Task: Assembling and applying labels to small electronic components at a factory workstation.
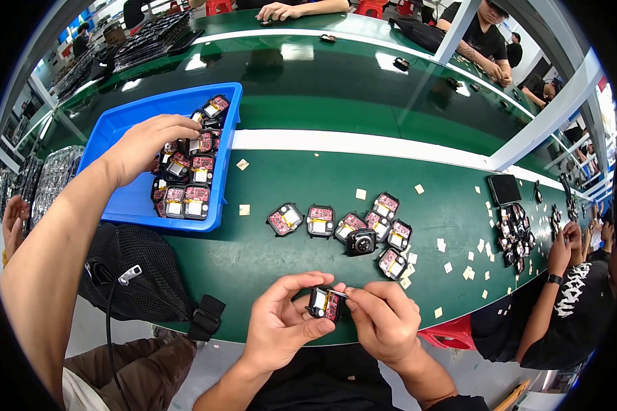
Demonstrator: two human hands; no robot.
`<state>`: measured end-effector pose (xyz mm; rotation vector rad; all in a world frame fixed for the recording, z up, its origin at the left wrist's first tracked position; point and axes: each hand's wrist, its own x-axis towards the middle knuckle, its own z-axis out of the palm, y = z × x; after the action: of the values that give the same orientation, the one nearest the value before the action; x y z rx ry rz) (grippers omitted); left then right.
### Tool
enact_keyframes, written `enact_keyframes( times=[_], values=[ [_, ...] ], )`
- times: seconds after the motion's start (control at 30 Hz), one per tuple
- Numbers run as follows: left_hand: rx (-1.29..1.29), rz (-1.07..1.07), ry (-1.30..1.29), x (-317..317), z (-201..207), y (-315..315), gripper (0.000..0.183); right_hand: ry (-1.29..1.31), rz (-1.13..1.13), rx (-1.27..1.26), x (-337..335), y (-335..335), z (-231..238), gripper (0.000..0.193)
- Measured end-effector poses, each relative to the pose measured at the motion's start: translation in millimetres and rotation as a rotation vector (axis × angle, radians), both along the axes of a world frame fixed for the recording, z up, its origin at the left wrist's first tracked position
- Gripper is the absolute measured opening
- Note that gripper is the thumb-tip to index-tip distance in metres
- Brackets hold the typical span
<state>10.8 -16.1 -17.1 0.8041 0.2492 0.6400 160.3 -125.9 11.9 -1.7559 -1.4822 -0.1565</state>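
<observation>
Close to the table's front edge, my left hand [281, 322] grips an opened watch case [324, 303] by its sides. Inside the case a red circuit board and a pale battery show. My right hand [384, 318] is closed in a pinch at the case's right edge. Something thin and pale sticks out from between its fingertips; it is too small to name. Beyond my hands lie several similar open watch cases [320, 220]. One dark watch case [361, 242] among them lies with its round sensor side up.
At left, a co-worker's hand [154, 140] reaches into a blue bin [120, 205] of watch cases. A black mesh bag [140, 274] hangs by the table edge. Small pale squares [440, 244] are scattered at right, near a pile of watch cases [514, 233] by another co-worker.
</observation>
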Motion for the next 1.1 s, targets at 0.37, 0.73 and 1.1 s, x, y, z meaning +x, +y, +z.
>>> enact_keyframes(
  times=[0.37, 0.73, 1.1],
  values=[
    [0.027, 0.074, -0.002, 1.2, -1.4, -2.3, 0.055, -0.111, 0.006, -0.005, -2.5, 3.3, 0.2, 0.027],
    [0.054, 0.149, -0.053, -10.3, 0.7, 2.2, 0.059, 0.096, -0.031, -0.157, -6.5, 16.9, 5.3, 0.036],
    [0.469, 0.316, 0.031, -1.6, 41.1, 42.9, 0.053, -0.105, -0.159, -0.520, -17.0, 47.2, 14.1, 0.048]
  ],
)
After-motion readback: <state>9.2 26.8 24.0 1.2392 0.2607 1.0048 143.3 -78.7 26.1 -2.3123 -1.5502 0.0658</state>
